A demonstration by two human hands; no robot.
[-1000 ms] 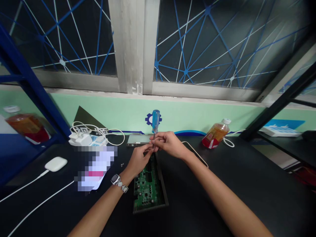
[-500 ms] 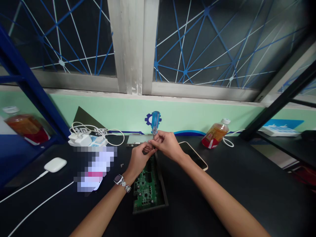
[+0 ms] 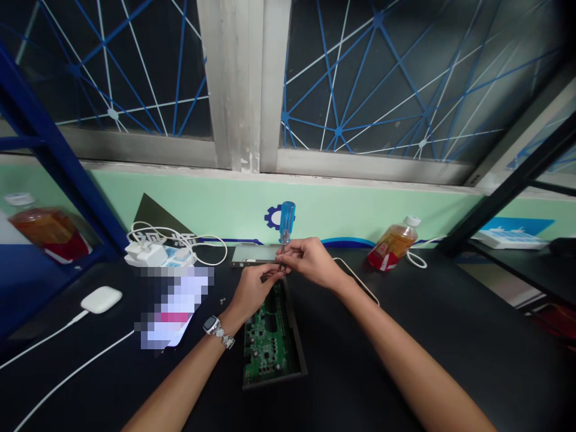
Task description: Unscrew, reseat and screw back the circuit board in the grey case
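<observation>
A screwdriver with a clear blue handle stands nearly upright over the far end of a green circuit board in a dark open casing. My right hand pinches its shaft just below the handle. At the shaft's lower end the fingertips of my left hand are closed around it; whether a small part is between them too is hidden. The left wrist wears a watch and a bracelet. Behind the hands lies a flat metal plate.
Tiny screws lie left of the casing. Farther left are a blurred-out phone, a white charging case and a power strip with cables. A phone edge shows behind my right forearm, near a drink bottle.
The screwdriver handle has shifted slightly right and tilts a little more that way. My right hand has moved slightly right, covering more of the phone behind it. My left fingers have straightened somewhat.
</observation>
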